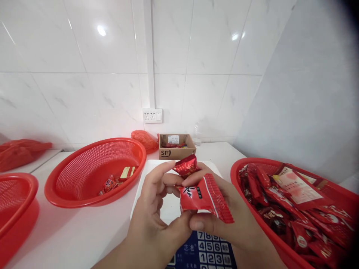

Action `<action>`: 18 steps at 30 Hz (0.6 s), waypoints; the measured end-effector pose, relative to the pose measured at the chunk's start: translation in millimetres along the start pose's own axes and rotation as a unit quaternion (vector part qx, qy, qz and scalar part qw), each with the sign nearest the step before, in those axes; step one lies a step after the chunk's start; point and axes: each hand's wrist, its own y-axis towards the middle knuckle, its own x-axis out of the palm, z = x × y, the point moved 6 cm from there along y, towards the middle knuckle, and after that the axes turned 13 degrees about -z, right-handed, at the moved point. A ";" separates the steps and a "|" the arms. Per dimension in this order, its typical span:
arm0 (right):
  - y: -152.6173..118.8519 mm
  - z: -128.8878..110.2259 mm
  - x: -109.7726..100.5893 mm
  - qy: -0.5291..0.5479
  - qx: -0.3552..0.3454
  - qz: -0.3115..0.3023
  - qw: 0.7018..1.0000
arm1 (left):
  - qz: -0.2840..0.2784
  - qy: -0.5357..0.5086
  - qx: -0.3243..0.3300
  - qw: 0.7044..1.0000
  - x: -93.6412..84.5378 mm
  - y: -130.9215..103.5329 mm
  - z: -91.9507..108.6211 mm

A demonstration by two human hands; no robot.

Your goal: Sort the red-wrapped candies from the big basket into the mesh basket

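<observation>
Above a white-topped weighing scale (148, 173), my left hand (153, 209) and my right hand (235, 209) meet around two small red packets. The nearer one, a shiny red snack packet (198, 198) with black characters and a crimped end, sits between the thumbs and fingers of both hands. Behind it, a darker red snack packet (186, 166) lies among the fingertips, touched by my left index finger and my right fingers. Both hands are closed around these packets. The scale's blue keypad (210, 250) shows below my wrists, partly covered.
To the right, a red basket (238, 170) is full of wrapped snacks. A red basket (92, 201) on the left holds a few packets; another red basket (17, 179) stands at the left edge. A cardboard box (179, 154) and red plastic bag (146, 140) are behind the scale.
</observation>
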 end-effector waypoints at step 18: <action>-2.5 12.7 5.3 0.114 0.024 0.017 0.993 | -0.020 -0.018 -0.007 1.000 6.4 1.2 5.5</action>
